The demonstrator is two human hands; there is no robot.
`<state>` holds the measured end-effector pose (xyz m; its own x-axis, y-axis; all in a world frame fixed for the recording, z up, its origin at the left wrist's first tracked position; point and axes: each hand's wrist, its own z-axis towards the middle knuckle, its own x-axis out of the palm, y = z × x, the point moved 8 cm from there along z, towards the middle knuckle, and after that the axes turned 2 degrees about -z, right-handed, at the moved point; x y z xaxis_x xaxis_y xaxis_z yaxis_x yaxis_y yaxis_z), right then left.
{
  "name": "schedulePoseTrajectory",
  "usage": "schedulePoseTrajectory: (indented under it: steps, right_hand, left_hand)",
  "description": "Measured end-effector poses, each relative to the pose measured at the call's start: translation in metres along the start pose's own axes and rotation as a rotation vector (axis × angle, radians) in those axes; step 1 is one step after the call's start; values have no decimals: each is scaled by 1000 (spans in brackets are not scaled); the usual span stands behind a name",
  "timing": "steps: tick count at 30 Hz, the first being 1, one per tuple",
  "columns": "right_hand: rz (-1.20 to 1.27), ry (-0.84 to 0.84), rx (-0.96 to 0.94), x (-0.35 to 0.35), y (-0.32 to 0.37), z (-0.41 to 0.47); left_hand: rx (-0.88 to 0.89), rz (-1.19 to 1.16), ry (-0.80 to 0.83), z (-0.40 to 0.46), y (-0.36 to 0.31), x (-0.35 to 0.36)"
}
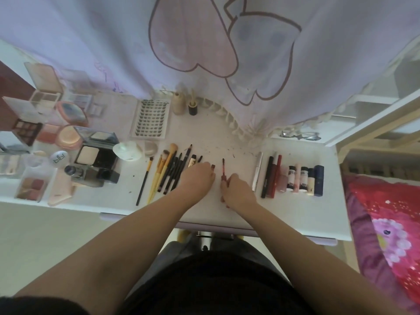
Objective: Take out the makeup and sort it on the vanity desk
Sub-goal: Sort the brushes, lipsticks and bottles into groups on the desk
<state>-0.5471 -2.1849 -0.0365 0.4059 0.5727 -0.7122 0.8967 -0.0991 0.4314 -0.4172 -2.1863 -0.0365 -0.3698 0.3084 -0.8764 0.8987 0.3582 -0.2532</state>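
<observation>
A white counter (295, 214) is seen from above, with two bare forearms reaching onto its middle. The left hand (197, 176) lies palm down with its fingers curled over small items at the right end of a row of makeup brushes (167, 172); a small dark red piece shows just past its fingertips, but whether the hand grips anything cannot be told. The right hand (236, 189) is closed around the lower part of a slim red lip wand (223, 172), whose thin applicator end points away from the person.

The brushes lie side by side, some with yellow handles and some black, tips pointing to the back of the counter. Right of the hands, a row of tubes and small bottles (293, 178) lies in a neat line, dark ones on the outside and pale ones between. Left of the brushes sit open compacts and palettes (68, 137), a black powder compact (95, 153) with its mirror lid up, and a tray of false lashes (151, 119) nearer the back. A pale curtain (227, 53) printed with a pink bow hangs over the back edge. A red patterned bed cover (386, 223) lies to the far right.
</observation>
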Motion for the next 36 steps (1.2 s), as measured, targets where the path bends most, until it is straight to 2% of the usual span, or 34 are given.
schedulePoseTrajectory:
  steps: [7, 10, 13, 16, 24, 28, 31, 34, 36]
  right_hand:
    - [-142, 76, -79, 23, 24, 9]
    - [-104, 72, -77, 2, 15, 10]
    - [-34, -2, -21, -43, -14, 17]
    - [-11, -44, 41, -82, -42, 24]
    - [36, 31, 20, -99, -55, 36]
    - [62, 30, -31, -100, -48, 35]
    - [193, 152, -34, -97, -44, 30]
    - [355, 364, -76, -86, -33, 16]
    - [459, 411, -135, -81, -24, 8]
  left_hand:
    - [-44, 27, -8, 2, 13, -7]
    - [72, 61, -98, 1, -7, -15]
    - [235, 26, -164, -3, -52, -16]
    - [296, -19, -102, 0, -99, 0]
    - [89, -10, 51, 16, -116, 29]
    - [237, -43, 18, -1, -111, 18]
    - [365, -44, -38, -23, -96, 5]
    - [397, -133, -45, -39, -74, -2]
    - [400, -198, -45, -46, -61, -6]
